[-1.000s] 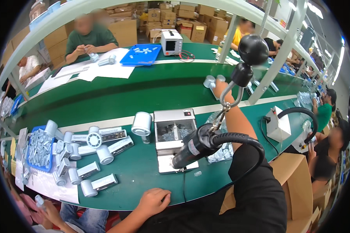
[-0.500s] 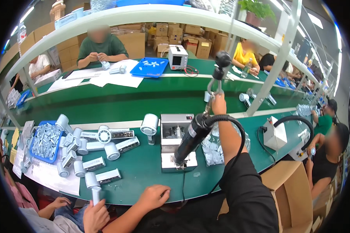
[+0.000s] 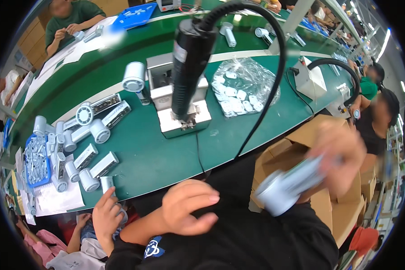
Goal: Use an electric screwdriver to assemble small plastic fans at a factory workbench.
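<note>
Down at the near right, the right hand (image 3: 339, 156) has its fingers wrapped round the handle end of a pale blue fan (image 3: 281, 193), with the head sticking out to the lower left. It's all smeary, so can't tell how firm that grip is. From this angle the fan sits in front of an open carton (image 3: 346, 211), off the bench (image 3: 157, 162). If it's only held by the end, I reckon it could twist loose and drop, or the head could clip a flap. The left hand (image 3: 189, 208) has nothing in it, thumb and fingers spread, just off the bench edge. Beside it, a neighbour's hand (image 3: 107, 218) is at another fan (image 3: 107, 183) right on the edge; one elbow bump might knock that off.

Further in, the screwdriver (image 3: 193, 58) stands over the jig (image 3: 202, 114); can't tell if the tip touches. Its cable (image 3: 216, 15) loops down between the two hands, so a careless reach could snag it. Right of that, a bag (image 3: 238, 96) of white parts. Left, loose fans (image 3: 100, 131) crowd a blue tray (image 3: 40, 183); pull one and others might roll. Way back, a worker (image 3: 72, 20) in green.
</note>
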`<action>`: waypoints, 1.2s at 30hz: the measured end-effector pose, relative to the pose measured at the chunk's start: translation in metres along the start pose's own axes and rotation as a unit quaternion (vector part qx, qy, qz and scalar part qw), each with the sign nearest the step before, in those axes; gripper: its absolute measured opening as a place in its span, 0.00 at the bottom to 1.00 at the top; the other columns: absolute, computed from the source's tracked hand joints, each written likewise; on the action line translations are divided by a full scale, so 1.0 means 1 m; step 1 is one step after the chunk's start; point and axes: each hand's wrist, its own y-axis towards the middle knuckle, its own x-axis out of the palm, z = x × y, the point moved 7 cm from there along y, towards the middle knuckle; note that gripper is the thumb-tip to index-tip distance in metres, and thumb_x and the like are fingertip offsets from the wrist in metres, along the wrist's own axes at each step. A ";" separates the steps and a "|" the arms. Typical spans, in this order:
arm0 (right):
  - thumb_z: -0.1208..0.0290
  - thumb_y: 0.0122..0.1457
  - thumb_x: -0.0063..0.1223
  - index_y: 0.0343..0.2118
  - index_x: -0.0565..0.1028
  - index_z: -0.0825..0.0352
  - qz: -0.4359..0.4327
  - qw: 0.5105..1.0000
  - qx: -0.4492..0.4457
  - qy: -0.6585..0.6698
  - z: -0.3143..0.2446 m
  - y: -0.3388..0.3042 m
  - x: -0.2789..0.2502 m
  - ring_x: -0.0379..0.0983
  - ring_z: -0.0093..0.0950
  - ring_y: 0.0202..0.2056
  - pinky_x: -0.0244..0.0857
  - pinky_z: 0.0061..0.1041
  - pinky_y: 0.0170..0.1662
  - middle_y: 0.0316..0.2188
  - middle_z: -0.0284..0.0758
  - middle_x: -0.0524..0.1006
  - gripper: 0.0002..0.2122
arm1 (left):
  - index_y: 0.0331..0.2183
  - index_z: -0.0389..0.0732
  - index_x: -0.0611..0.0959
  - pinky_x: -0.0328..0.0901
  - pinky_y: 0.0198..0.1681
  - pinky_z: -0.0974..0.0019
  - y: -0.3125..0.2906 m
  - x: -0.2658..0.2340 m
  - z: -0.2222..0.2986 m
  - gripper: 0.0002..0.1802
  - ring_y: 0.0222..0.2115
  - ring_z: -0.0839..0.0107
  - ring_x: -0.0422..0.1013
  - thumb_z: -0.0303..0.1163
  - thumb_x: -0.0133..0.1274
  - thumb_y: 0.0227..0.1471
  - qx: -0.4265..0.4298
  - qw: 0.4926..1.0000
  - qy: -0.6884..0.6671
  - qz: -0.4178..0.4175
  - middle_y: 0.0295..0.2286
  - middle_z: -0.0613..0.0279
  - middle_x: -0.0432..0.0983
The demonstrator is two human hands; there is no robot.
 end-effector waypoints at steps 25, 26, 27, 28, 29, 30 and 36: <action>0.73 0.55 0.53 0.35 0.73 0.68 0.009 0.911 0.215 -0.352 0.317 -0.078 0.012 0.71 0.31 0.29 0.65 0.28 0.34 0.26 0.38 0.73 0.07 | 0.51 0.41 0.61 0.63 0.35 0.70 -0.066 -0.051 -0.109 0.32 0.32 0.73 0.66 0.28 0.57 0.46 -0.265 0.939 -0.128 0.178 0.33 0.61 0.68; 0.73 0.56 0.52 0.42 0.72 0.65 0.151 0.928 0.204 -0.274 0.263 -0.061 0.014 0.66 0.23 0.28 0.63 0.22 0.33 0.25 0.30 0.70 0.11 | 0.52 0.42 0.60 0.64 0.34 0.69 -0.073 -0.057 -0.109 0.33 0.32 0.73 0.66 0.31 0.57 0.46 -0.240 0.949 -0.117 0.170 0.33 0.60 0.67; 0.75 0.58 0.49 0.49 0.69 0.66 0.204 0.910 0.187 -0.308 0.200 -0.045 0.016 0.63 0.17 0.28 0.59 0.16 0.32 0.26 0.27 0.67 0.14 | 0.51 0.41 0.63 0.64 0.35 0.69 -0.075 -0.060 -0.105 0.32 0.31 0.74 0.67 0.35 0.58 0.47 -0.236 0.952 -0.108 0.160 0.33 0.60 0.68; 0.78 0.59 0.45 0.51 0.66 0.69 0.320 0.922 0.193 -0.103 0.166 -0.050 0.005 0.63 0.18 0.28 0.58 0.16 0.32 0.25 0.29 0.66 0.16 | 0.51 0.41 0.63 0.64 0.35 0.69 -0.074 -0.064 -0.098 0.32 0.31 0.74 0.67 0.35 0.58 0.47 -0.235 0.951 -0.105 0.172 0.33 0.60 0.68; 0.80 0.60 0.43 0.52 0.64 0.73 0.298 0.945 0.118 -0.068 0.122 -0.059 -0.023 0.62 0.19 0.27 0.59 0.17 0.31 0.26 0.31 0.67 0.16 | 0.51 0.40 0.64 0.64 0.34 0.70 -0.062 -0.059 -0.093 0.31 0.31 0.74 0.67 0.35 0.58 0.47 -0.241 0.949 -0.136 0.147 0.32 0.60 0.68; 0.77 0.61 0.43 0.49 0.65 0.74 0.301 0.952 0.033 -0.054 0.067 -0.052 -0.004 0.68 0.25 0.28 0.65 0.20 0.31 0.25 0.37 0.72 0.13 | 0.50 0.39 0.66 0.63 0.34 0.70 -0.057 -0.052 -0.093 0.30 0.31 0.74 0.67 0.36 0.58 0.47 -0.254 0.947 -0.154 0.126 0.31 0.59 0.68; 0.87 0.49 0.51 0.35 0.72 0.68 -0.116 0.964 0.132 0.202 0.062 -0.053 0.193 0.75 0.43 0.44 0.67 0.41 0.46 0.39 0.46 0.78 0.10 | 0.50 0.38 0.65 0.63 0.30 0.73 -0.060 -0.029 -0.069 0.37 0.28 0.77 0.66 0.57 0.52 0.49 -0.243 0.895 -0.374 -0.030 0.31 0.64 0.68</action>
